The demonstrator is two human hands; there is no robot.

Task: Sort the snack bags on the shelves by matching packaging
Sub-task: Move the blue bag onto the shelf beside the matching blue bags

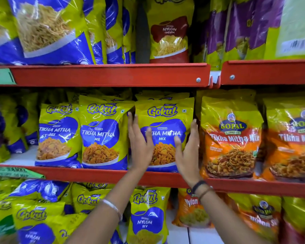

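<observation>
On the middle shelf stands a yellow-green and blue Gokul Tikha Mitha Mix bag (164, 120), upright. My left hand (139, 145) lies flat against its left edge with fingers straight. My right hand (187, 148) presses its right edge, fingers also extended. Both hands flank the bag, touching it without closing around it. Two matching Gokul bags (102, 132) stand to its left. Orange Gopal Tikha Mitha Mix bags (231, 138) stand directly to its right.
Red shelf rails (113, 75) run across above and below. The top shelf holds blue-and-yellow sev bags (48, 30), a red Nylon Chevda bag (169, 32) and purple bags (239, 29). The bottom shelf holds Gokul Nylon Sev bags (144, 217) and orange bags (192, 212).
</observation>
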